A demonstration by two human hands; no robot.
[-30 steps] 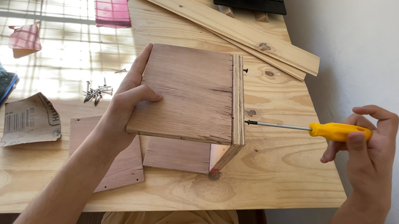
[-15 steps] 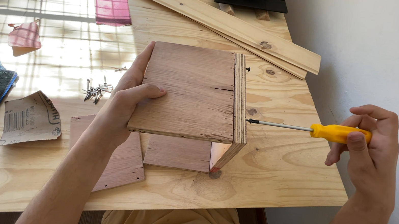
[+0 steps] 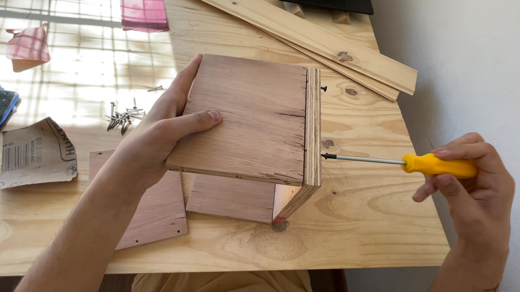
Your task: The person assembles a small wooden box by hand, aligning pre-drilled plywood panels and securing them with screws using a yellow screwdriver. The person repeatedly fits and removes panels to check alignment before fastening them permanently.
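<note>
My left hand clamps the plywood box, thumb across its top, while my right hand grips the yellow screwdriver level, tip at the side panel.

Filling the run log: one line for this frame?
left hand: steadies plywood box | right hand: yellow-handled screwdriver, tip at box side panel | loose screws on table
</note>
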